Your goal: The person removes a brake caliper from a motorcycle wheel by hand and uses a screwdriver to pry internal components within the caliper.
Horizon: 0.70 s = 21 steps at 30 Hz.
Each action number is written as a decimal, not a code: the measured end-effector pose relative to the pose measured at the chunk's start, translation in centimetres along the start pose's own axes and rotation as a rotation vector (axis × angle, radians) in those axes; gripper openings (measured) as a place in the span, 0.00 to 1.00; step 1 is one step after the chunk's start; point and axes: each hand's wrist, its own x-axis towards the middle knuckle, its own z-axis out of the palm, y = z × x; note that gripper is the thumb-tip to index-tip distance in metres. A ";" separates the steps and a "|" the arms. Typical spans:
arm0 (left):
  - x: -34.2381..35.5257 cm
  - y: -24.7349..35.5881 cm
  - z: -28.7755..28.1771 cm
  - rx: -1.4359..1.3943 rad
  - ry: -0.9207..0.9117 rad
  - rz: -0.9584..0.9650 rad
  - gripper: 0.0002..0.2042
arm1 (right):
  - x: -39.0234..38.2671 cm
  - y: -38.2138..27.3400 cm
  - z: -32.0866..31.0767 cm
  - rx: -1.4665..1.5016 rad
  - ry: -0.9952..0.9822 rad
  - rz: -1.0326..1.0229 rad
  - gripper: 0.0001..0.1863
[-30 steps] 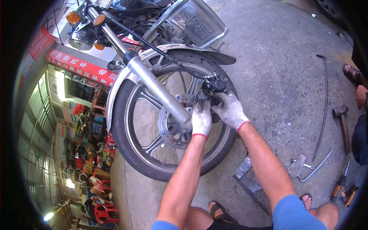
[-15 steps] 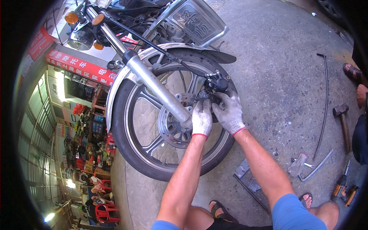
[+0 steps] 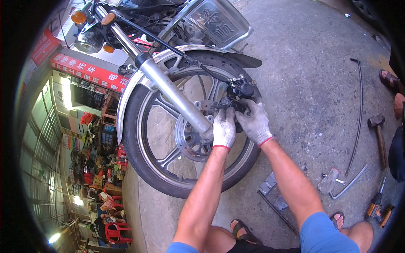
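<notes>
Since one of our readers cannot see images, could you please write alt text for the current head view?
A person's left hand and right hand, in whitish gloves with red cuffs, grip a black assembly at the front wheel of a motorcycle. On the concrete ground to the right lie a hammer and an orange-and-black tool.

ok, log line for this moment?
white-gloved left hand: on black brake assembly; white-gloved right hand: on same assembly; rest: wooden-handled hammer on grey concrete floor
</notes>
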 end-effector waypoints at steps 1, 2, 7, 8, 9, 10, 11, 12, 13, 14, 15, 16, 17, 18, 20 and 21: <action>0.0 0.1 0.1 0.011 -0.002 0.004 0.18 | -0.1 0.0 0.0 0.020 0.054 -0.031 0.22; 0.0 0.2 0.2 0.023 -0.005 0.009 0.19 | -0.2 0.2 0.0 0.019 0.055 -0.031 0.22; -0.1 0.5 -0.2 0.051 -0.057 -0.068 0.16 | -0.6 0.2 0.0 -0.029 0.113 -0.109 0.21; -0.2 0.8 0.0 0.059 -0.070 -0.107 0.16 | -0.6 0.4 -0.2 -0.034 0.113 -0.109 0.21; -0.1 0.6 -0.2 0.062 -0.065 -0.106 0.16 | -0.5 0.2 -0.1 -0.024 0.142 -0.139 0.20; 0.1 0.3 -0.4 0.087 -0.047 -0.091 0.15 | -0.5 0.0 -0.1 -0.015 0.171 -0.168 0.20; 0.2 0.1 -0.6 0.112 -0.029 -0.076 0.15 | -0.3 -0.2 -0.1 -0.011 0.169 -0.170 0.20; 0.2 0.1 -0.4 0.108 -0.031 -0.076 0.15 | 0.0 -0.2 -0.3 -0.020 0.175 -0.206 0.20; 0.1 0.2 -0.2 0.081 -0.037 -0.073 0.15 | 0.2 -0.1 -0.6 -0.029 0.180 -0.242 0.20; 0.0 0.2 0.1 0.054 -0.042 -0.070 0.14 | 0.2 0.0 -0.8 -0.034 0.180 -0.243 0.20; 0.1 -0.3 -0.1 0.056 -0.038 -0.068 0.14 | 0.2 -0.1 -0.9 -0.068 0.155 -0.239 0.20; 0.4 -1.0 -0.3 0.107 0.001 -0.028 0.14 | 0.2 -0.3 -0.9 -0.101 0.130 -0.237 0.20; 0.6 -1.6 -0.6 0.158 0.040 0.013 0.14 | 0.2 -0.5 -1.0 -0.095 0.130 -0.240 0.20; 0.4 -1.3 -0.4 0.155 0.037 0.011 0.14 | 0.0 -0.2 -1.3 -0.145 0.085 -0.222 0.21; 0.1 -0.5 0.0 0.018 -0.021 -0.057 0.14 | 0.2 0.1 -2.0 -0.199 0.039 -0.203 0.21; 0.1 -0.6 -0.1 0.019 -0.019 -0.057 0.14 | 0.5 -0.1 -2.3 -0.201 -0.020 -0.186 0.21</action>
